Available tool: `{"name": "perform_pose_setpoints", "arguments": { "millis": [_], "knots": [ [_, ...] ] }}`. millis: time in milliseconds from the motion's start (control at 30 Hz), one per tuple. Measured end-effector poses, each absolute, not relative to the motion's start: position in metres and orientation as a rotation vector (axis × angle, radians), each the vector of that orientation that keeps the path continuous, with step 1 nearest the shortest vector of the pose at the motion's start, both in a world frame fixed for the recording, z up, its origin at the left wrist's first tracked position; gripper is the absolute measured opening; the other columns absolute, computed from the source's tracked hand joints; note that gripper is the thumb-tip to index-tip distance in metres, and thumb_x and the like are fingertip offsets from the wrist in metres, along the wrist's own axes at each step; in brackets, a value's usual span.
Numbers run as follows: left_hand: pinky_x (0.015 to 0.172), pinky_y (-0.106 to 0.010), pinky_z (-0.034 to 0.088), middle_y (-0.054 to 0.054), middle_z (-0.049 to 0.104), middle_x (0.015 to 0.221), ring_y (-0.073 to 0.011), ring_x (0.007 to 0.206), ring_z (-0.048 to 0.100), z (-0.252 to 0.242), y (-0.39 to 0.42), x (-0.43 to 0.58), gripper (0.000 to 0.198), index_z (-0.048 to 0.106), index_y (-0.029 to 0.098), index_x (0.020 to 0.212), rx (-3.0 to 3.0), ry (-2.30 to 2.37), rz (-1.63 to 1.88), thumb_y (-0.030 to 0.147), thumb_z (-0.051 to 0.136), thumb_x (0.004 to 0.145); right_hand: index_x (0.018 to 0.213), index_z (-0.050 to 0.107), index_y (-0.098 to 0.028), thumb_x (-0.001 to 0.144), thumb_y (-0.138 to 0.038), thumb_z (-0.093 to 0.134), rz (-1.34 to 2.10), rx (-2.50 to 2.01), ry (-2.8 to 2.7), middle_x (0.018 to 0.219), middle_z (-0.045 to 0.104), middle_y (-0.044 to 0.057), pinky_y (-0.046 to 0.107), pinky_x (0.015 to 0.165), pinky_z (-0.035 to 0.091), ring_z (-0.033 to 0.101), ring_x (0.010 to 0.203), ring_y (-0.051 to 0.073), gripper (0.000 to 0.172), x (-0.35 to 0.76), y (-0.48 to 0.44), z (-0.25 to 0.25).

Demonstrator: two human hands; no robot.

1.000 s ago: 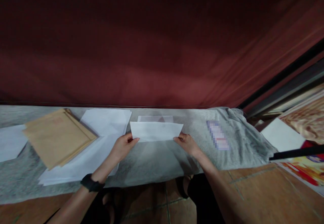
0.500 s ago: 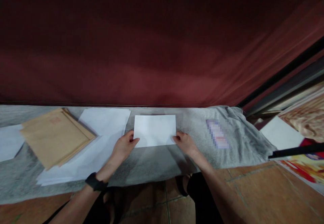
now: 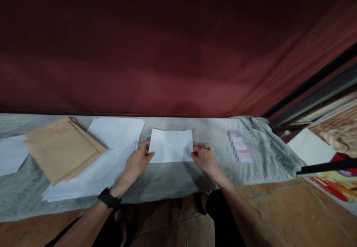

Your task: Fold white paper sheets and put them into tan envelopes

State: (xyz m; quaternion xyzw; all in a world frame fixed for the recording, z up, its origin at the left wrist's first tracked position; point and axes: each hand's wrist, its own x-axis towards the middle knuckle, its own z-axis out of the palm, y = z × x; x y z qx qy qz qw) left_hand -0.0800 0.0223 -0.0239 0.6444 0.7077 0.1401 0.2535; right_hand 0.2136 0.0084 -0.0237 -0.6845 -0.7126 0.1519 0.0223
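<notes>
A white sheet of paper (image 3: 171, 146) is held between my two hands over the grey cloth (image 3: 167, 183), its middle slightly bowed. My left hand (image 3: 139, 159) pinches the left edge with the thumb on top. At the right edge, my right hand (image 3: 204, 158) grips the paper with curled fingers. To the left of my left hand lies a stack of larger white sheets (image 3: 119, 135). Brown envelopes (image 3: 64, 148) rest partly on that stack.
More white paper (image 3: 11, 154) lies at the far left. A blurred pale purple item (image 3: 240, 146) sits on the cloth at right. A dark red fabric (image 3: 167, 53) hangs behind. Tiled floor (image 3: 279, 209) shows in front, and printed sheets (image 3: 340, 187) are at the far right.
The white sheet was flat and is now bowed, its far edge curving and its side edges drawn slightly closer. My hands keep their hold on both sides.
</notes>
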Motion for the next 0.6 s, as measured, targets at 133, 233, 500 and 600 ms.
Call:
{"name": "perform_pose_setpoints", "arguments": {
  "millis": [133, 233, 500, 600],
  "knots": [
    [0.063, -0.027, 0.042, 0.001, 0.072, 0.082, -0.0205, 0.072, 0.069, -0.0224, 0.0225, -0.0789, 0.044, 0.053, 0.023, 0.131, 1.763, 1.965, 0.309, 0.034, 0.061, 0.09, 0.089, 0.073, -0.022, 0.095, -0.02, 0.054, 0.46, -2.134, -2.204, 0.102, 0.078, 0.006, 0.032, 0.087, 0.04, 0.07, 0.101, 0.022, 0.019, 0.2127, 0.0076, -0.0242],
    [0.065, -0.028, 0.043, -0.001, 0.073, 0.085, -0.0218, 0.077, 0.07, -0.0195, 0.0214, -0.077, 0.047, 0.05, 0.021, 0.135, 1.783, 1.963, 0.254, 0.033, 0.06, 0.091, 0.091, 0.073, -0.023, 0.095, -0.02, 0.054, 0.468, -2.146, -2.197, 0.103, 0.078, 0.006, 0.032, 0.088, 0.04, 0.069, 0.103, 0.021, 0.02, 0.2127, 0.0077, -0.0242],
    [0.066, -0.03, 0.044, -0.002, 0.075, 0.09, -0.0233, 0.081, 0.072, -0.0146, 0.0184, -0.0741, 0.049, 0.049, 0.023, 0.14, 1.83, 1.989, 0.138, 0.035, 0.058, 0.094, 0.093, 0.075, -0.021, 0.095, -0.02, 0.053, 0.549, -2.196, -2.157, 0.104, 0.079, 0.007, 0.035, 0.089, 0.041, 0.071, 0.1, 0.022, 0.022, 0.2135, 0.007, -0.0193],
    [0.069, -0.03, 0.047, -0.003, 0.075, 0.091, -0.0241, 0.085, 0.072, -0.0165, 0.0175, -0.0767, 0.041, 0.055, 0.024, 0.134, 1.875, 1.985, 0.12, 0.036, 0.056, 0.095, 0.094, 0.074, -0.021, 0.094, -0.023, 0.056, 0.538, -2.236, -2.08, 0.102, 0.078, 0.008, 0.036, 0.091, 0.042, 0.07, 0.1, 0.024, 0.018, 0.2164, 0.0075, -0.018]
  ]
}}
